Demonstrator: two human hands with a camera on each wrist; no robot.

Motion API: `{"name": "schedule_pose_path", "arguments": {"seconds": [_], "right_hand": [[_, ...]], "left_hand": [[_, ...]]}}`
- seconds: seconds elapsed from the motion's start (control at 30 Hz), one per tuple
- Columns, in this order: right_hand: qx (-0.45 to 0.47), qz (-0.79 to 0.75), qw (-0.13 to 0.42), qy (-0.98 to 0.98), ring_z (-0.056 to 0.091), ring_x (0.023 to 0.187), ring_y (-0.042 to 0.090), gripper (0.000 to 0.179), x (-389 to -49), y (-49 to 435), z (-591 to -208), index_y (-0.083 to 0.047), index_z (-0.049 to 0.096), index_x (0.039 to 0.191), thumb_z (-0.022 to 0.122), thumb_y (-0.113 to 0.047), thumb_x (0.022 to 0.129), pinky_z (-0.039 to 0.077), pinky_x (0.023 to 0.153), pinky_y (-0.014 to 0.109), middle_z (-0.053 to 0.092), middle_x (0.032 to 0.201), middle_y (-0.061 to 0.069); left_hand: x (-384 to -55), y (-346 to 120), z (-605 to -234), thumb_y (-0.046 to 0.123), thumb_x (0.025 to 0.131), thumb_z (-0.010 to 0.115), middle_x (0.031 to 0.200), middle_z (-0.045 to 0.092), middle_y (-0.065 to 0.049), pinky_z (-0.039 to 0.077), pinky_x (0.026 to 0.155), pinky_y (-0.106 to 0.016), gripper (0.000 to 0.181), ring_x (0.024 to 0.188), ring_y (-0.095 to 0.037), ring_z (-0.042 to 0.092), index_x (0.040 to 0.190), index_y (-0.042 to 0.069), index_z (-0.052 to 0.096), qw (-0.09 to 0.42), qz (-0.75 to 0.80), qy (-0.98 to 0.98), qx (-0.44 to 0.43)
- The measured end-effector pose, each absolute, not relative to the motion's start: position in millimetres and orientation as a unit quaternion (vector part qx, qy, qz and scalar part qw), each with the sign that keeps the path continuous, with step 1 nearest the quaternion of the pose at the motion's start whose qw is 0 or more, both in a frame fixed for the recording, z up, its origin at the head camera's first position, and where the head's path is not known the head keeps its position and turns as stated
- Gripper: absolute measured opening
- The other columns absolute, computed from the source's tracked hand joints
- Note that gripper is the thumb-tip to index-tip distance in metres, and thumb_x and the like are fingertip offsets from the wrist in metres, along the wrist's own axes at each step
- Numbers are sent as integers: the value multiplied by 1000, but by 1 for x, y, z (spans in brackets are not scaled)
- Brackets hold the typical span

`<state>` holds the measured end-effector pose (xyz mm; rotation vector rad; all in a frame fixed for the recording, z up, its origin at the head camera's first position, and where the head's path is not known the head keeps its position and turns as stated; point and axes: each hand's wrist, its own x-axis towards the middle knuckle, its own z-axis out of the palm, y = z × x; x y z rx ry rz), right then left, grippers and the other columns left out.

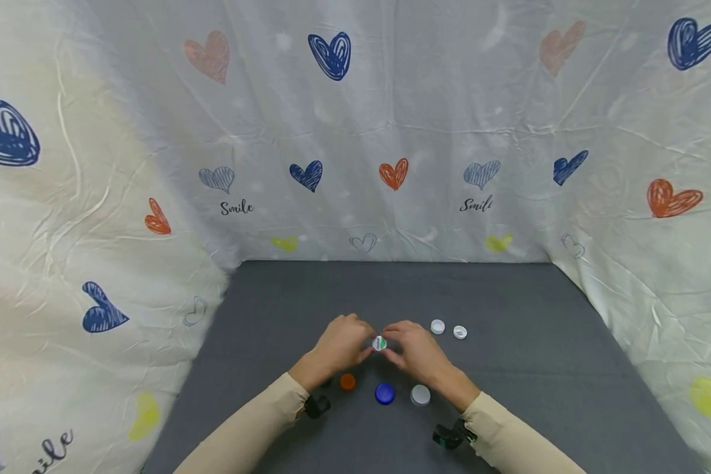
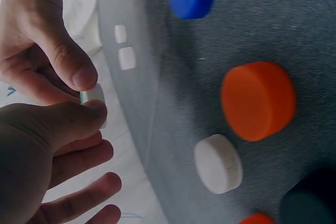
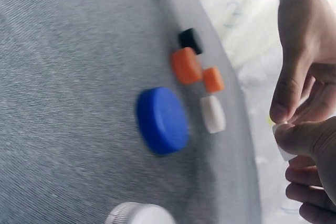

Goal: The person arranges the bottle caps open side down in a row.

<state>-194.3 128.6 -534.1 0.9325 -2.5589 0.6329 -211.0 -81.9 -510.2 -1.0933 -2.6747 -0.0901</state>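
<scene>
Between both hands, raised over the table, is a small white cap (image 1: 380,343) with green print on its face. My left hand (image 1: 345,339) pinches one side of it between thumb and fingers. From the other side, my right hand (image 1: 415,350) pinches it too. The left wrist view shows both thumbs against the white cap (image 2: 93,95), which the fingers partly cover. Closest below the hands lie an orange cap (image 1: 347,382), a blue cap (image 1: 384,394) and a larger white cap (image 1: 421,395).
Two white caps (image 1: 437,326) lie beyond my right hand. Near the left forearm are a black cap (image 3: 190,41), a small orange cap (image 3: 212,80) and a white cap (image 2: 218,163). A heart-printed cloth (image 1: 361,131) hangs around the grey table (image 1: 480,289).
</scene>
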Motion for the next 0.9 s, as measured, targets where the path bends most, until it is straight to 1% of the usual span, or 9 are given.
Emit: {"name": "schedule_pose_path", "arguments": {"seconds": [0.13,0.23,0.4,0.6,0.73,0.9], "right_hand": [[322,210,147,-911,67,105,20,24,-194,124,-544,-14,78,103,82,-27,84,54,91,42,73,108,0],[323,206,138,-913,67,104,21,21,-195,121,-550,-13,78,100,82,-25,83,54,91,43,73,108,1],[324,202,132,-915,68,102,23,20,-195,117,-558,-11,79,98,82,-23,82,54,90,45,73,107,4],[330,198,121,-915,67,101,23,18,-196,113,-568,-12,79,97,82,-22,82,53,91,45,73,106,4],[327,192,110,-919,67,102,22,18,-197,112,-573,-13,80,98,81,-23,84,53,92,44,73,107,3],[323,190,108,-921,67,103,24,19,-197,112,-573,-11,80,98,80,-26,85,54,92,45,73,107,5]], "left_hand": [[-210,-81,-521,35,82,83,87,73,10,43,64,-33,14,75,-16,60,92,26,79,118,-7,-922,-370],[-210,-80,-528,36,81,83,81,71,10,38,64,-32,12,73,-16,58,88,27,78,113,4,-924,-365],[-213,-79,-538,33,82,82,78,69,8,43,65,-34,10,74,-17,60,85,26,76,103,15,-925,-366],[-214,-76,-547,27,80,83,73,68,4,51,63,-36,11,71,-18,62,79,24,73,93,25,-925,-368],[-214,-75,-549,29,82,81,74,69,2,52,68,-36,10,72,-19,63,80,23,73,87,52,-924,-368],[-216,-76,-548,28,83,79,76,69,2,50,71,-36,10,74,-19,61,80,21,72,74,60,-922,-375]]}}
